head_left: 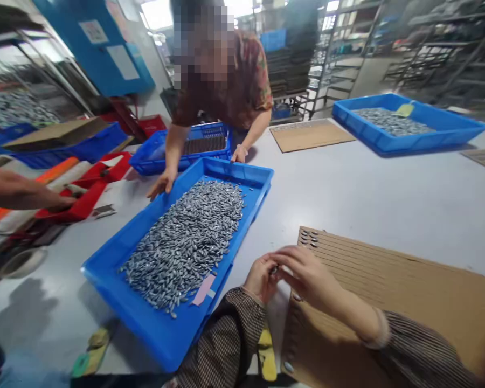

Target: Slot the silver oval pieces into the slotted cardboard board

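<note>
My left hand [258, 277] is closed, its fingertips meeting those of my right hand [305, 272] over the left edge of a grooved cardboard sheet [380, 269]. Between the fingers shows a bit of a small dark metal piece [274, 269]; how many pieces the hands hold is hidden. Several similar oval pieces [309, 237] sit in the sheet's grooves at its upper left corner. More lie along the near left edge, partly in shadow. Left of my hands, a blue tray [135, 323] holds a large heap of small grey metal pieces [189, 237], with a pink paper slip [204, 289] beside the heap.
Across the table, a person [226, 91] has both hands on the blue tray's far end. Another person's arm [20, 188] reaches toward red bins [81, 202] at left. A second blue tray [412, 143] and another cardboard sheet [309, 137] lie on the white table [388, 194].
</note>
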`<move>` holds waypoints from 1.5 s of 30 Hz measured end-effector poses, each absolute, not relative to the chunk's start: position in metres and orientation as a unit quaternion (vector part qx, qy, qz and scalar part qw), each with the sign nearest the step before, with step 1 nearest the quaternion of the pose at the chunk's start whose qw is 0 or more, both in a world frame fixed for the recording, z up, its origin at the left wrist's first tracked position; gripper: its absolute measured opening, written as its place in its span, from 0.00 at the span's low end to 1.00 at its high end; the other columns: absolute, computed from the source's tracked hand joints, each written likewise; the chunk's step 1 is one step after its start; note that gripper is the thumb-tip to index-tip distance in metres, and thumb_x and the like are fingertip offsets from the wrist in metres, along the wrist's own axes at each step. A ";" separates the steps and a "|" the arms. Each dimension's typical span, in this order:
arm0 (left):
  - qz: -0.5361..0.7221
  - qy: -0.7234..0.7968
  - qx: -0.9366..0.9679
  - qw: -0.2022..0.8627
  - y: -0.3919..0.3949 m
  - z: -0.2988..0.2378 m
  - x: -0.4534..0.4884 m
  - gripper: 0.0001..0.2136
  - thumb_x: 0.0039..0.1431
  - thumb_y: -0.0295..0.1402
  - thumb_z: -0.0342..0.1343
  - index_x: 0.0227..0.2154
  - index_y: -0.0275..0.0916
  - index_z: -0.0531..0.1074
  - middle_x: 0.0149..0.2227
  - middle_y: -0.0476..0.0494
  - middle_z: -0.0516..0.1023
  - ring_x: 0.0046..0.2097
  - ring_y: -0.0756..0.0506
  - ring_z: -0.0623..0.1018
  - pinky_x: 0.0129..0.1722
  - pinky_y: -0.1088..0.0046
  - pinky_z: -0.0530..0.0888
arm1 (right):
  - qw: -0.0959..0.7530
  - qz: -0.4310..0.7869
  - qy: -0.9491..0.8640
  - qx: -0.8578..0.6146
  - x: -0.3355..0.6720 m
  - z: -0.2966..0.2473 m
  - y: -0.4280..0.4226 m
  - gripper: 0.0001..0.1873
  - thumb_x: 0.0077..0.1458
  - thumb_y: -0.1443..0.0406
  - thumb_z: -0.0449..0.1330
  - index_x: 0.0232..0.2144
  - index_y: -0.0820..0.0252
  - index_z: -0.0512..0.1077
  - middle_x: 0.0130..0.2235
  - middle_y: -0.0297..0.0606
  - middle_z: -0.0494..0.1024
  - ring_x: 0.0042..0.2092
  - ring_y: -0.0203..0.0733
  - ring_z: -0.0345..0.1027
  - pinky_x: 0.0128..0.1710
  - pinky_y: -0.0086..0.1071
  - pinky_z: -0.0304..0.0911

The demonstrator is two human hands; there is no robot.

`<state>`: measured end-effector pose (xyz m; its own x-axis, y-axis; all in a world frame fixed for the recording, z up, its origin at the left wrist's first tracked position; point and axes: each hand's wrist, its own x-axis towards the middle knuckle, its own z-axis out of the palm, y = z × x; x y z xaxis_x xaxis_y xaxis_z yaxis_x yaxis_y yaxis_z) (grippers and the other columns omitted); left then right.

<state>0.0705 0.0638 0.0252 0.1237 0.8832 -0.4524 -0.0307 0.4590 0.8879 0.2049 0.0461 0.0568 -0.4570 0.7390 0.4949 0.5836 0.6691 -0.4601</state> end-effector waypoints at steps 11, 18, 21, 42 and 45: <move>0.386 0.424 0.200 0.794 0.069 0.009 0.072 0.16 0.43 0.35 0.71 0.32 0.31 0.77 0.27 0.47 0.71 0.26 0.56 0.68 0.20 0.85 0.60 | 0.257 0.000 -0.748 -0.612 0.348 -0.026 -0.025 0.16 0.62 0.59 0.56 0.50 0.58 0.70 0.51 0.48 0.73 0.56 0.53 0.64 0.54 0.51 0.63; 0.388 0.422 0.192 0.796 0.073 0.009 0.082 0.16 0.43 0.30 0.70 0.36 0.31 0.78 0.30 0.43 0.75 0.28 0.54 0.71 0.25 0.82 0.66 | 0.242 -0.015 -0.770 -0.590 0.340 -0.034 -0.001 0.17 0.62 0.60 0.55 0.52 0.57 0.71 0.53 0.48 0.71 0.57 0.53 0.61 0.54 0.51 0.62; 0.408 0.424 0.193 0.785 0.074 0.009 0.095 0.16 0.42 0.31 0.70 0.35 0.31 0.77 0.28 0.46 0.74 0.28 0.54 0.70 0.24 0.81 0.65 | 0.223 -0.013 -0.774 -0.592 0.344 -0.030 0.005 0.17 0.62 0.59 0.55 0.51 0.56 0.71 0.52 0.47 0.72 0.57 0.53 0.62 0.53 0.51 0.63; 0.377 0.420 0.133 0.815 0.028 0.059 0.113 0.13 0.47 0.33 0.64 0.37 0.33 0.74 0.27 0.49 0.68 0.26 0.56 0.65 0.20 0.81 0.54 | 0.276 0.047 -0.766 -0.579 0.308 -0.019 0.109 0.13 0.64 0.64 0.51 0.39 0.57 0.76 0.41 0.43 0.77 0.41 0.45 0.70 0.39 0.37 0.67; 0.370 0.423 0.143 0.815 0.023 0.055 0.107 0.14 0.47 0.33 0.65 0.36 0.33 0.74 0.27 0.49 0.69 0.26 0.56 0.65 0.20 0.81 0.54 | 0.269 0.054 -0.769 -0.578 0.308 -0.021 0.113 0.13 0.63 0.65 0.51 0.37 0.57 0.76 0.39 0.42 0.77 0.41 0.44 0.70 0.39 0.36 0.66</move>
<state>0.1066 0.0232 0.0554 0.3681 0.7239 -0.5834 -0.4819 0.6852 0.5462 0.3076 0.1125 -0.0213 -0.1885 0.9172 0.3509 0.8593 0.3270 -0.3932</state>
